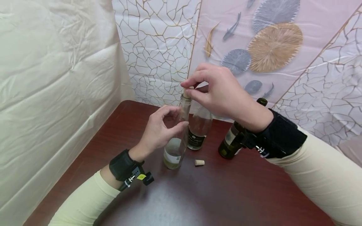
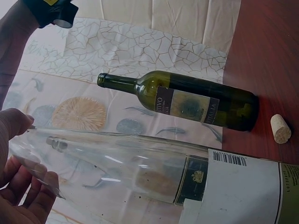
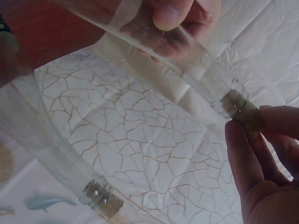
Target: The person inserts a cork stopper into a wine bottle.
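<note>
"My right hand [image 1: 220, 88] had a cork [image 3: 248, 122] pinched between thumb and fingers, its lower part inside the mouth of the front bottle [image 1: 172, 147]."

"And your other one?"

"My left hand [image 1: 158, 130] was curled about that bottle's narrowing upper part, thumb on one side and fingers on the other, steadying it on the table [image 1: 226, 194]."

"Which step was that, would you say?"

"Seating the cork, I judged, since its upper part stood proud of the rim. The rear bottle [image 1: 202, 121], just behind, had a stopper [image 3: 103, 198] in its mouth."

"What did the next move call for?"

"Straight, firm pressure down the line of the neck, I reckoned, with my left hand keeping the glass from tipping. A crooked push could have jammed or crumbled the cork."

"Anything left over?"

"A loose cork [image 1: 199, 162] lay on its side near the front bottle. The green bottle [image 2: 196, 100] stood off to my right, with no cork showing at its mouth. I took those two for a likely pair."
</note>
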Demonstrator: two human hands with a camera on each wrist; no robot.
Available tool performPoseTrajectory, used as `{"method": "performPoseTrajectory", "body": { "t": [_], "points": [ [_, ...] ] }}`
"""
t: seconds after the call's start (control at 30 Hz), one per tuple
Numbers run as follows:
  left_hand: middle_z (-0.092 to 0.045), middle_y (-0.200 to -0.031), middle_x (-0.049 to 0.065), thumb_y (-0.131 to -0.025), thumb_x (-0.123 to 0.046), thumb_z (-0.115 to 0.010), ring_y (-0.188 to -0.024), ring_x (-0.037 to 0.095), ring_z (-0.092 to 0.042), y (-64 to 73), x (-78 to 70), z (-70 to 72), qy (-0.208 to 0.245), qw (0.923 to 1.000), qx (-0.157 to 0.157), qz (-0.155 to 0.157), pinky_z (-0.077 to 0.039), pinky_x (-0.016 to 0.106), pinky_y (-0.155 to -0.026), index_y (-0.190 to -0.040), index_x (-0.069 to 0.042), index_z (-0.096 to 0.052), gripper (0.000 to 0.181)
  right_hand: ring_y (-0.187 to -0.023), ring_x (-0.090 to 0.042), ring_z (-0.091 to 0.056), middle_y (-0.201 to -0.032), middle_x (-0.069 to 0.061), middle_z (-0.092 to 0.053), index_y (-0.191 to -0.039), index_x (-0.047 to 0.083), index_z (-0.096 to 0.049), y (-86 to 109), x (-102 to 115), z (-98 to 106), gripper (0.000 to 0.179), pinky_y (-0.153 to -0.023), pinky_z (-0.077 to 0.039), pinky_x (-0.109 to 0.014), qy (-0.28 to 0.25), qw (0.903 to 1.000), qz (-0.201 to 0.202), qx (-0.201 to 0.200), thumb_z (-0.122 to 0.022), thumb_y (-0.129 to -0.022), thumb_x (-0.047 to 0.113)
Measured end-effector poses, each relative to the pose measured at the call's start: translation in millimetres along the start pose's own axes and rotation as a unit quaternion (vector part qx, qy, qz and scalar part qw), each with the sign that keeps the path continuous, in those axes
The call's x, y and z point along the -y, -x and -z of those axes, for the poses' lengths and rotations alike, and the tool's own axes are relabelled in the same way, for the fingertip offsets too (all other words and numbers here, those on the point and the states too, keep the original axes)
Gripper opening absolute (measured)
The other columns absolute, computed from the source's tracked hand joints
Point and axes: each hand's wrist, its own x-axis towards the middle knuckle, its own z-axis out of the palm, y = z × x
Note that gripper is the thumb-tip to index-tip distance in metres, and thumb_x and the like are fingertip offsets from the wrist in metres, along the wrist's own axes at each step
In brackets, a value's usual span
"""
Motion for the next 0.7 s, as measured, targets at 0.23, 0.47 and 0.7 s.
{"method": "performPoseTrajectory", "body": {
  "t": [0.23, 0.47, 0.7],
  "points": [
    [-0.067, -0.108, 0.006, -0.089, -0.017, -0.085, -0.093, 0.017, -0.066, -0.1, 1.0, 0.6, 0.000, 1.0000, 0.004, 0.004, -0.059, 0.027, -0.081, -0.122, -0.009, -0.069, 0.037, -0.088, -0.016, -0.069, -0.102, -0.004, -0.074, -0.108, 0.013, -0.083, -6.1, 1, 5, 0.015, -0.080, -0.057, -0.029, -0.011, 0.9988, -0.027, 0.039, -0.075, -0.096, 0.012],
    [-0.067, -0.107, 0.007, -0.088, -0.017, -0.085, -0.092, 0.018, -0.068, 0.0, 0.5, -0.8, 0.008, 1.0000, 0.001, 0.001, -0.060, 0.025, -0.080, -0.120, -0.008, -0.070, 0.036, -0.097, -0.018, -0.075, -0.109, -0.003, -0.080, -0.111, 0.017, -0.082, -13.7, 3, 15, 0.016, -0.084, -0.060, -0.035, 0.011, 0.9969, -0.033, 0.070, -0.072, -0.098, 0.015],
    [-0.068, -0.106, 0.008, -0.088, -0.015, -0.085, -0.092, 0.019, -0.069, -1.2, 1.7, -1.2, 0.013, 0.9999, 0.000, -0.002, -0.061, 0.029, -0.083, -0.118, -0.006, -0.071, 0.034, -0.086, -0.016, -0.071, -0.101, -0.003, -0.080, -0.103, 0.018, -0.083, -29.1, 13, 34, 0.014, -0.075, -0.053, -0.027, 0.046, 0.9921, -0.043, 0.109, -0.069, -0.099, 0.015]
  ]
}}
